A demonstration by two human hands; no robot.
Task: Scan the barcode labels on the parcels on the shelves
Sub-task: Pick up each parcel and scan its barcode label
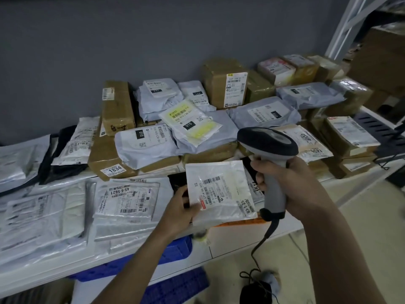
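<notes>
**Flat packet up for scanning**

My left hand [182,207] pinches the white packet [219,191] at its left edge, thumb on top, tilting it off the shelf [230,242]. My right hand [291,183] is wrapped round the scanner [268,154] handle, head aimed over the packet.

Packet looks light and thin, floppy plastic film, probably slick. Best held by an edge or corner, clear of the barcode label [221,194], and kept flat so the label doesn't crease.

Beyond: grey mailer bags [144,145], taped brown boxes [118,106] stacked against the wall.
</notes>
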